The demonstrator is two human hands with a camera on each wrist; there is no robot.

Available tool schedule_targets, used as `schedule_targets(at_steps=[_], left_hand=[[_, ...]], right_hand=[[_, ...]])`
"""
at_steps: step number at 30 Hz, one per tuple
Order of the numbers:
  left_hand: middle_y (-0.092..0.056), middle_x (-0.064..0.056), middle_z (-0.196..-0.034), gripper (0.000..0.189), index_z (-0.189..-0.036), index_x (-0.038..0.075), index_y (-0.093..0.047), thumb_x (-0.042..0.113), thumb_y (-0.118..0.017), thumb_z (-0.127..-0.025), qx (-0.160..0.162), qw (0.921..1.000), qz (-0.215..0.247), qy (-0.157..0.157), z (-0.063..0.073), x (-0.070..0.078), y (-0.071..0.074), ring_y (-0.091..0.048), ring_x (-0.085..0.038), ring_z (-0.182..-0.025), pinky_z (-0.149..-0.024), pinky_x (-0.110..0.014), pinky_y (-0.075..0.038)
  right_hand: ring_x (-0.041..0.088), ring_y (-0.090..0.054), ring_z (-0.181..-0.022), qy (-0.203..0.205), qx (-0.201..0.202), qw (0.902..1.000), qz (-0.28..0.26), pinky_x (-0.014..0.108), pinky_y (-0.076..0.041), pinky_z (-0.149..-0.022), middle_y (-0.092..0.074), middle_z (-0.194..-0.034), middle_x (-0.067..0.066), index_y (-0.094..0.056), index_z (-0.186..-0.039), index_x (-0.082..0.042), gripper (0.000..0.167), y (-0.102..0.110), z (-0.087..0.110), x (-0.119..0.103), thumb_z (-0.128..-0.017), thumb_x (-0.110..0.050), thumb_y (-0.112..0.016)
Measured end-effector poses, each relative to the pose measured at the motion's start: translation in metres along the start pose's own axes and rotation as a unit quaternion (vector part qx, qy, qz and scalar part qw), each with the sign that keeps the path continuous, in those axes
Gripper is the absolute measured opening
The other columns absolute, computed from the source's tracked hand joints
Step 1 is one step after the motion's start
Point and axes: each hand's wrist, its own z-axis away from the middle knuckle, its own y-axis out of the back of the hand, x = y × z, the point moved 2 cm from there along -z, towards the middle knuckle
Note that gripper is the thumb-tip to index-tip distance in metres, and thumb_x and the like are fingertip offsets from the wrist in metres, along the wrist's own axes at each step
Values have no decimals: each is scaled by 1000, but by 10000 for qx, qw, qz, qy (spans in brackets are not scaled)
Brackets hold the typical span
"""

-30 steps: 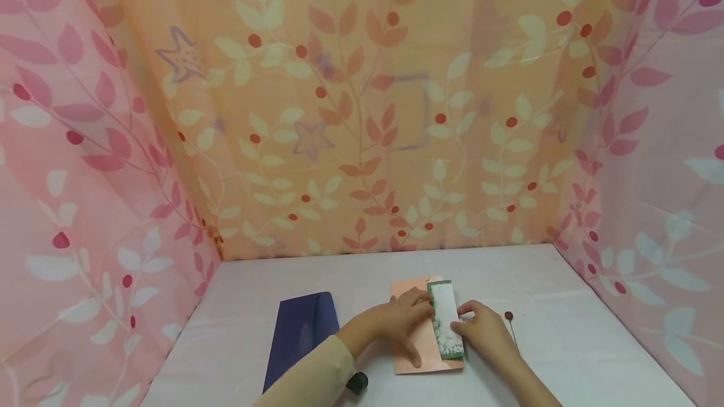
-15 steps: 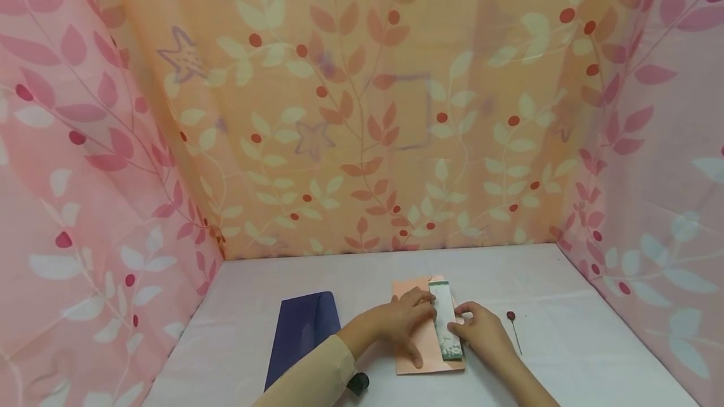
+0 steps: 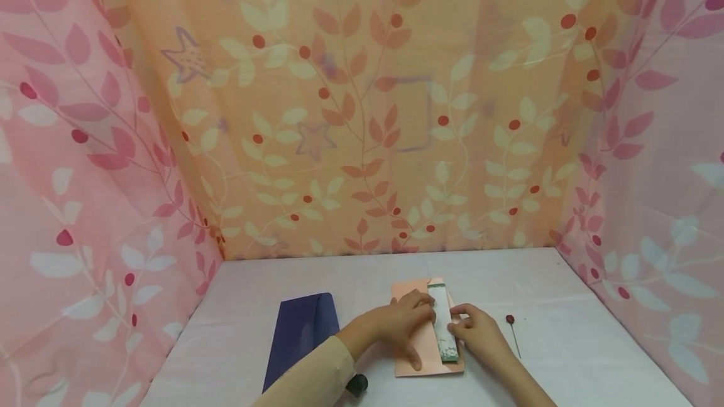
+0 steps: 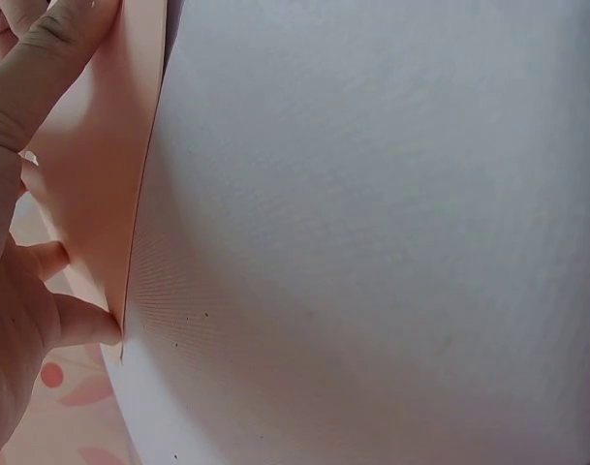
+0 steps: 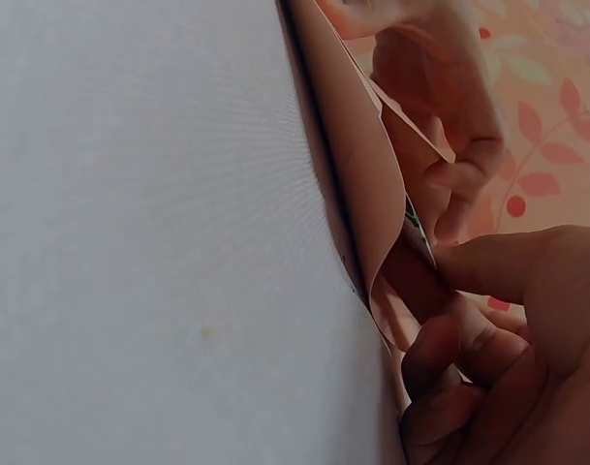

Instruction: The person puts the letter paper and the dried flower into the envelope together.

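A peach envelope (image 3: pixel 428 352) lies on the white table, its opening toward the right. My left hand (image 3: pixel 400 325) rests across it in the head view, thumb spread toward the near edge and fingertips hooked at the opening's edge. In the right wrist view those fingers (image 5: pixel 464 170) hold the upper layer raised. Between thumb and fingers my right hand (image 3: pixel 481 333) pinches the outer edge of a white card (image 3: pixel 444 322) with a green border. The card's left part is hidden inside the envelope. A peach flap (image 5: pixel 367 165) bulges beneath the card in the right wrist view.
To the left lies a dark blue envelope (image 3: pixel 296 331), partly covered by the left sleeve (image 3: pixel 317 372). A short black cylindrical object (image 3: pixel 357 385) is beside that sleeve. Right of the right hand lies a thin-stemmed dark red flower (image 3: pixel 510 319). Patterned cloth walls (image 3: pixel 362 206) surround the table.
The card has slid left into the envelope, so a narrower strip of it shows. My right hand has moved slightly left with it. My left hand stays in place.
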Motion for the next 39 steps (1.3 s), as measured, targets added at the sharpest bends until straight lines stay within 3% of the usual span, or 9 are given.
schedule_targets(at_steps=[6, 22, 32, 39], left_hand=[[-25, 10, -162, 86, -132, 37, -45, 70, -85, -63, 52, 10000, -33, -8, 1, 1, 0, -20, -14, -153, -108, -68, -39], [-25, 9, -162, 88, -132, 36, -46, 67, -88, -62, 152, 9998, 110, -53, 2, -3, -3, -24, -13, -151, -107, -67, -40], [-24, 11, -163, 86, -132, 37, -46, 71, -85, -62, 291, 9995, -9, -111, 2, -4, -7, -22, -10, -151, -107, -67, -41], [-24, 10, -163, 87, -132, 37, -45, 72, -83, -62, 312, 9995, -48, -58, 5, -4, -2, -24, -10, -151, -107, -68, -41]], right_hand=[[14, -55, -63, -28, -7, 9998, -222, 26, -40, -55, -66, -71, -2, -67, -122, -9, 40, -2, 2, -3, -86, -21, -80], [15, -55, -57, -4, -190, 9986, -503, 25, -42, -49, -65, -67, 1, -67, -120, -8, 39, -11, 4, -13, -85, -17, -81], [13, -52, -53, 160, -422, 9980, -449, 23, -39, -46, -64, -66, 2, -65, -123, -7, 43, -16, 2, -15, -84, -17, -82], [11, -49, -50, 277, -532, 9975, -372, 23, -38, -44, -58, -61, 1, -63, -124, -8, 42, -16, 1, -19, -86, -17, -80]])
